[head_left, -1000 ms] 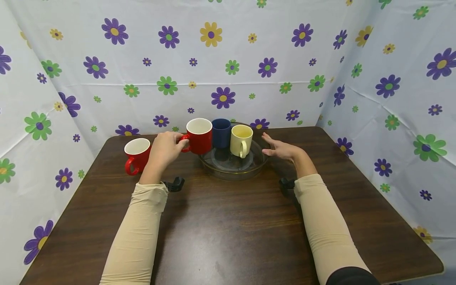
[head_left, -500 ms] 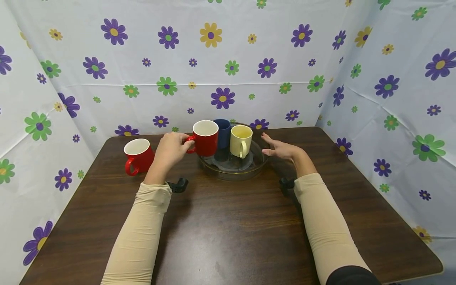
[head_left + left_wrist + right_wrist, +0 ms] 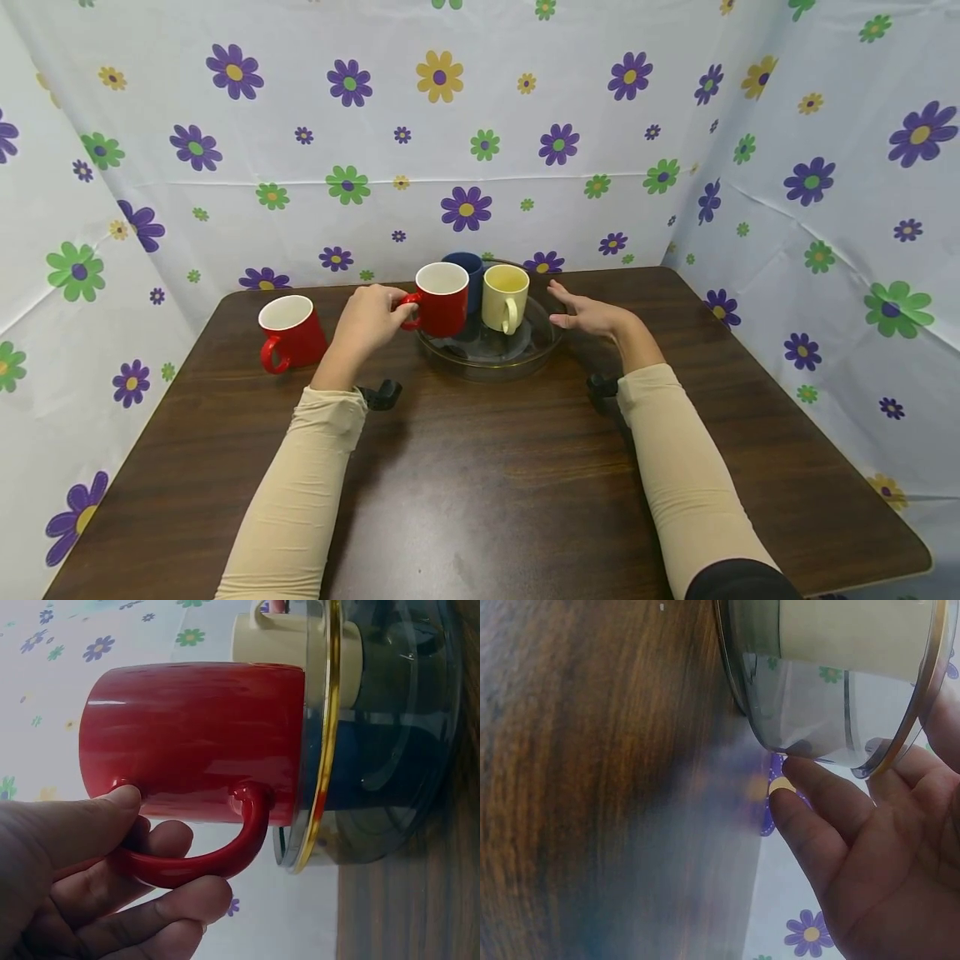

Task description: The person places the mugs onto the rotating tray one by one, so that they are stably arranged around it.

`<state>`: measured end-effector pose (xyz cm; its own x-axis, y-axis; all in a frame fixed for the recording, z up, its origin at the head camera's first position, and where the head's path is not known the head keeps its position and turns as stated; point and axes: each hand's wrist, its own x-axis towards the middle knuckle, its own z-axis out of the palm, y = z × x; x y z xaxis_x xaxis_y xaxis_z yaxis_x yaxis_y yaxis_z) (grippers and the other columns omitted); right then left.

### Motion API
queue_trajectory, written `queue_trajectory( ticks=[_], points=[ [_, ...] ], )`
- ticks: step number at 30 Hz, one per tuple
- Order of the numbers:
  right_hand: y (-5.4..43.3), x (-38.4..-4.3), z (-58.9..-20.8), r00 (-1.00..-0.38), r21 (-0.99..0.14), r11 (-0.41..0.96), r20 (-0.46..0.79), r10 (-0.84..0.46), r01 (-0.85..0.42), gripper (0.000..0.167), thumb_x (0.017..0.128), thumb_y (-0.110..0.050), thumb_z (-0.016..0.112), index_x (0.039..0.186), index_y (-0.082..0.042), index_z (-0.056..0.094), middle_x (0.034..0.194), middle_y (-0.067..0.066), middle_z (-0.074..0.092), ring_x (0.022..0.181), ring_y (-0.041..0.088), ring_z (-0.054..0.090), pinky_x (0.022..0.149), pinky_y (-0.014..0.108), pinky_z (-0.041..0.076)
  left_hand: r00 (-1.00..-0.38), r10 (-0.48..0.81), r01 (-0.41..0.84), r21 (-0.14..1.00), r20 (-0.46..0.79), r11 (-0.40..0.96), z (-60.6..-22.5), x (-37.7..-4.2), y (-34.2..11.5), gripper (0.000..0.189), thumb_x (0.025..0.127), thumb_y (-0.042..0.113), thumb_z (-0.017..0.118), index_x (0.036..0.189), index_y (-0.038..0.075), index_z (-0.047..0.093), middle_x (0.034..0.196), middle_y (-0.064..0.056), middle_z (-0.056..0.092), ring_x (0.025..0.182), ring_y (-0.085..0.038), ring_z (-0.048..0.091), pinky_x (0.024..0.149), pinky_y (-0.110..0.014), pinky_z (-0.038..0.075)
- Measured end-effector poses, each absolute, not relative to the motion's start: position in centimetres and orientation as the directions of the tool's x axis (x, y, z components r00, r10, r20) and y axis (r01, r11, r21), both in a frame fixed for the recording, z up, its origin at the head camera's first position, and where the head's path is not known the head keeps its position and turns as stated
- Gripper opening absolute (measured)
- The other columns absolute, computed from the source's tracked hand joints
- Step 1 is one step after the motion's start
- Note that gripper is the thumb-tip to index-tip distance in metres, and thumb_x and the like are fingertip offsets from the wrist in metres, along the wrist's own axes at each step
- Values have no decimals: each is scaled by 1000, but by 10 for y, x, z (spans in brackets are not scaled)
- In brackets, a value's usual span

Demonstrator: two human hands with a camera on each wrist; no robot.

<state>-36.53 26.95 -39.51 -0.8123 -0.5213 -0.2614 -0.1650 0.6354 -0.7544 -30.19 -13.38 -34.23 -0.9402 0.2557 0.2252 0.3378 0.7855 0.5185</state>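
Observation:
My left hand (image 3: 369, 323) holds a red mug (image 3: 442, 300) with a white inside by its handle, thumb and fingers round the loop. The mug is upright over the left part of a clear round glass tray (image 3: 491, 367) with a gold rim. In the left wrist view, the mug's base (image 3: 296, 742) is close to the rim; whether it touches anything is unclear. A yellow mug (image 3: 504, 298) and a dark blue mug (image 3: 467, 271), partly hidden, stand in the tray. At the tray's right side is my right hand (image 3: 596, 318), fingers extended, touching or nearly touching the glass (image 3: 810, 712).
A second red mug (image 3: 294, 335) stands on the dark wooden table (image 3: 480, 467), left of my left hand. A white flower-patterned cloth (image 3: 465, 108) hangs behind the table and along its sides.
My left hand has carried the red mug right and slightly toward me, so that it covers more of the blue mug. The right hand has kept its place beside the tray.

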Motion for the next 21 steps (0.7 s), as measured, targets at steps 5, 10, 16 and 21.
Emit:
queue_trajectory(
  ticks=[5,10,16,21],
  points=[
    [270,-365,-395,-813,-759,634,-271,-516,-149,76,109,-24,48,164,-15,-3,168,4,-21,153,38,-17,117,72,4,-932,278,361,522,234,773,-348,-305,-131,26,98,22,70,110,0,77,92,-14,77,75,-26,63,67,-36,58],
    [269,-365,-395,-814,-763,631,-277,-510,-136,79,107,-31,50,164,-17,-3,168,3,-21,153,38,-17,117,72,4,-930,285,366,533,230,763,-352,-306,-127,25,97,21,71,109,0,77,92,-14,77,74,-26,62,67,-37,59],
    [268,-363,-394,-823,-761,637,-279,-495,-126,77,108,-30,50,164,-18,-2,169,3,-20,154,37,-16,117,72,4,-931,299,364,557,208,747,-357,-307,-121,24,97,21,71,109,1,78,89,-12,77,73,-25,62,67,-35,60],
    [268,-362,-394,-826,-766,632,-281,-490,-114,77,108,-29,50,164,-18,-2,168,3,-21,153,37,-16,117,72,3,-928,315,370,557,197,743,-360,-308,-117,23,97,21,71,109,2,78,89,-10,77,71,-24,59,63,-32,56]
  ],
)
